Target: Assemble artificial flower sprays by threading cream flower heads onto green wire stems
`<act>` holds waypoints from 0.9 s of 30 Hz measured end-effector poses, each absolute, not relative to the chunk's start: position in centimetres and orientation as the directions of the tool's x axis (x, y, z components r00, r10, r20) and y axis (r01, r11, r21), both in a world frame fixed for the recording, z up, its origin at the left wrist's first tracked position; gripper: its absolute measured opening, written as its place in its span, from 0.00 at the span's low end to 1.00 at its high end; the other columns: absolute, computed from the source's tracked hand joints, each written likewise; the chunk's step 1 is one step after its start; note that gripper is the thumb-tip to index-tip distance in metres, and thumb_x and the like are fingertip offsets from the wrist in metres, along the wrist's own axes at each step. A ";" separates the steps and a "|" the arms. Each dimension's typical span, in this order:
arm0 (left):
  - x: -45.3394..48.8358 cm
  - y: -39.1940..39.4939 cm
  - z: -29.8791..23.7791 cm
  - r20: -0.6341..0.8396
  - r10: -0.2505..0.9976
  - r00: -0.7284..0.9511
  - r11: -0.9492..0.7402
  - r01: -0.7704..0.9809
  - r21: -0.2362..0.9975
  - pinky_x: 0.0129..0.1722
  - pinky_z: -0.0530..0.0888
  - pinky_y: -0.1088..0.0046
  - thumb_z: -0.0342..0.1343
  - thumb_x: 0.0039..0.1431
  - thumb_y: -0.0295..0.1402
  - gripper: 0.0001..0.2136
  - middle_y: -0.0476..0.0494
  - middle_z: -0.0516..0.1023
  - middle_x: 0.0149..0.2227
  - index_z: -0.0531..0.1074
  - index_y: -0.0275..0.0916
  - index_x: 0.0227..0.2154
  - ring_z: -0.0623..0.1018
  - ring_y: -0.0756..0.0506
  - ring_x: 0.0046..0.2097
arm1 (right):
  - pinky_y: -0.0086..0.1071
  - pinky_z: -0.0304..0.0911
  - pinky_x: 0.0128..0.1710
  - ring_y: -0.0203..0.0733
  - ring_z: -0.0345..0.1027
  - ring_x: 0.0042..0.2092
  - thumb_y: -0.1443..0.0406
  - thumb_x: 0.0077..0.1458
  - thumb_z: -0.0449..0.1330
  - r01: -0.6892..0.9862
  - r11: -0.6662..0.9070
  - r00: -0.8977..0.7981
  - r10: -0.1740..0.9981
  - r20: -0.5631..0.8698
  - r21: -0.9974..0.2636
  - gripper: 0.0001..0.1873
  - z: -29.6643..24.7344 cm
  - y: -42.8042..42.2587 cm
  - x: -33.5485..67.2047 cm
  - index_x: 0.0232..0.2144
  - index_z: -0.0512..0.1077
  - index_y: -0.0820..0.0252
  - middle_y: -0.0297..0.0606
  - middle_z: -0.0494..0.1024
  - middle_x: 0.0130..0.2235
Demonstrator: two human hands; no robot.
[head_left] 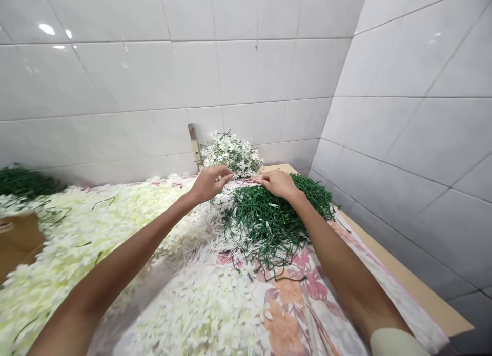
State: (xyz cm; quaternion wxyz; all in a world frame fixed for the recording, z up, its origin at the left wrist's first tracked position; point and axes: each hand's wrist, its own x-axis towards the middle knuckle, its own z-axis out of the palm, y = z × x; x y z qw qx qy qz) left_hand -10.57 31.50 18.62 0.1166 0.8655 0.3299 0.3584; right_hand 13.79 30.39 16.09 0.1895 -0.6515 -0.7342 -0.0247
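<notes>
My left hand [209, 184] and my right hand [277, 185] meet above the far end of the pile, their fingertips pinching a thin green flower stem [243, 181] between them. Just below my right hand lies a tangled heap of green stems [269, 228] with small white blossoms caught in it. A large spread of cream-white artificial flowers [88, 253] lies under and left of my left forearm. More white blossoms [203, 315] rest on a floral pink-and-orange cloth [292, 299] nearer me.
White tiled walls [415, 141] close off the far and right sides. A metal bracket [194, 145] is fixed to the far wall beside a white flower bunch [230, 153]. A wooden board edge [407, 274] runs along the right wall. Dark green stems [25, 183] and brown cardboard [19, 243] lie left.
</notes>
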 end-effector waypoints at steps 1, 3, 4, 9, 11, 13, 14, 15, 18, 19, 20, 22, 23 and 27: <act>-11.1 31.0 18.5 0.543 0.672 0.503 -0.739 0.498 0.454 0.31 0.72 0.72 0.53 0.61 0.36 0.11 0.40 0.78 0.36 0.75 0.34 0.36 0.76 0.46 0.36 | 0.32 0.54 0.36 0.45 0.68 0.39 0.60 0.58 0.56 0.966 0.156 -0.081 0.939 0.334 -0.207 0.12 15.9 30.6 13.8 0.31 0.76 0.59 0.42 0.77 0.36; -12.2 30.0 18.3 0.550 0.694 0.465 -0.718 0.510 0.474 0.32 0.72 0.72 0.53 0.60 0.36 0.11 0.40 0.79 0.36 0.75 0.33 0.35 0.76 0.47 0.35 | 0.32 0.54 0.37 0.45 0.68 0.39 0.62 0.59 0.55 0.966 0.150 -0.053 0.913 0.405 -0.211 0.12 15.8 30.9 13.7 0.33 0.76 0.60 0.43 0.77 0.37; -12.7 29.5 18.1 0.558 0.698 0.449 -0.713 0.512 0.479 0.33 0.72 0.72 0.53 0.60 0.36 0.11 0.40 0.79 0.36 0.76 0.33 0.35 0.76 0.47 0.35 | 0.32 0.55 0.37 0.45 0.68 0.39 0.62 0.60 0.53 0.966 0.136 -0.024 0.894 0.446 -0.221 0.13 15.8 30.9 13.7 0.35 0.76 0.61 0.44 0.77 0.37; -15.9 27.4 17.0 0.424 0.769 0.478 -0.639 0.593 0.490 0.33 0.72 0.71 0.54 0.60 0.38 0.12 0.42 0.78 0.36 0.76 0.34 0.36 0.75 0.48 0.33 | 0.36 0.56 0.37 0.47 0.67 0.37 0.61 0.65 0.46 0.933 0.027 0.244 0.687 0.685 -0.360 0.18 16.8 30.6 13.6 0.42 0.71 0.69 0.49 0.75 0.36; -17.2 26.6 16.6 0.259 0.795 0.549 -0.600 0.650 0.466 0.33 0.72 0.71 0.52 0.61 0.39 0.13 0.43 0.78 0.37 0.75 0.36 0.38 0.75 0.47 0.35 | 0.35 0.57 0.34 0.43 0.66 0.31 0.60 0.64 0.49 0.856 0.137 0.378 0.492 0.784 -0.499 0.15 17.5 30.2 13.4 0.38 0.70 0.67 0.43 0.73 0.29; -18.4 25.9 16.1 0.096 0.802 0.589 -0.578 0.726 0.373 0.35 0.71 0.71 0.51 0.61 0.40 0.13 0.43 0.77 0.39 0.74 0.37 0.41 0.75 0.47 0.37 | 0.33 0.58 0.29 0.38 0.63 0.25 0.59 0.62 0.52 0.712 0.353 0.476 0.394 0.787 -0.607 0.12 18.1 29.6 12.9 0.34 0.67 0.63 0.36 0.69 0.24; -18.9 25.6 15.7 0.031 0.809 0.587 -0.565 0.762 0.315 0.36 0.71 0.70 0.51 0.61 0.40 0.13 0.43 0.77 0.41 0.73 0.38 0.42 0.75 0.46 0.38 | 0.32 0.59 0.26 0.37 0.62 0.23 0.59 0.62 0.52 0.627 0.448 0.491 0.409 0.769 -0.638 0.11 18.5 29.3 12.6 0.34 0.65 0.61 0.34 0.67 0.23; -19.3 25.4 15.4 -0.020 0.815 0.579 -0.555 0.789 0.264 0.36 0.71 0.70 0.52 0.60 0.39 0.12 0.44 0.76 0.42 0.73 0.38 0.42 0.75 0.46 0.39 | 0.31 0.59 0.24 0.36 0.62 0.22 0.59 0.62 0.53 0.544 0.520 0.487 0.443 0.752 -0.659 0.10 18.8 28.9 12.1 0.34 0.64 0.60 0.33 0.67 0.22; -20.0 25.0 14.2 -0.120 0.800 0.588 -0.557 0.802 0.216 0.39 0.70 0.69 0.60 0.53 0.38 0.16 0.45 0.74 0.47 0.71 0.41 0.45 0.74 0.44 0.44 | 0.32 0.61 0.22 0.38 0.65 0.22 0.59 0.62 0.53 0.397 0.636 0.408 0.523 0.748 -0.662 0.09 19.4 27.7 10.5 0.34 0.62 0.57 0.33 0.67 0.23; -20.1 25.0 13.9 -0.130 0.787 0.604 -0.570 0.791 0.221 0.40 0.69 0.68 0.63 0.51 0.37 0.19 0.45 0.74 0.48 0.71 0.42 0.46 0.73 0.43 0.45 | 0.32 0.62 0.23 0.38 0.67 0.24 0.59 0.62 0.53 0.375 0.662 0.370 0.535 0.760 -0.649 0.08 19.5 27.3 9.9 0.35 0.62 0.57 0.33 0.68 0.23; -20.1 25.0 13.6 -0.125 0.774 0.621 -0.588 0.778 0.222 0.40 0.69 0.68 0.63 0.49 0.36 0.20 0.46 0.73 0.48 0.70 0.44 0.46 0.73 0.43 0.45 | 0.32 0.64 0.24 0.38 0.68 0.25 0.59 0.62 0.54 0.357 0.683 0.331 0.545 0.770 -0.637 0.08 19.5 27.0 9.4 0.35 0.63 0.57 0.34 0.69 0.24; -20.0 25.1 13.2 -0.083 0.760 0.644 -0.617 0.757 0.216 0.41 0.68 0.67 0.62 0.51 0.34 0.15 0.47 0.73 0.47 0.72 0.44 0.43 0.73 0.44 0.44 | 0.33 0.66 0.27 0.38 0.69 0.27 0.61 0.60 0.56 0.311 0.711 0.248 0.580 0.776 -0.631 0.07 19.6 26.2 8.6 0.35 0.64 0.58 0.35 0.70 0.26; -19.8 25.1 13.1 -0.058 0.758 0.649 -0.626 0.750 0.213 0.41 0.67 0.67 0.60 0.53 0.33 0.11 0.47 0.74 0.45 0.73 0.42 0.40 0.73 0.45 0.42 | 0.33 0.67 0.28 0.39 0.70 0.28 0.62 0.59 0.58 0.289 0.712 0.205 0.606 0.768 -0.640 0.07 19.6 25.9 8.3 0.34 0.64 0.59 0.35 0.72 0.27; -19.4 25.3 13.2 -0.030 0.774 0.632 -0.607 0.755 0.247 0.35 0.67 0.70 0.53 0.56 0.29 0.05 0.43 0.75 0.36 0.73 0.36 0.31 0.73 0.47 0.35 | 0.35 0.70 0.30 0.39 0.72 0.29 0.65 0.53 0.63 0.276 0.628 0.042 0.748 0.662 -0.727 0.09 19.8 24.7 7.6 0.32 0.65 0.60 0.38 0.74 0.28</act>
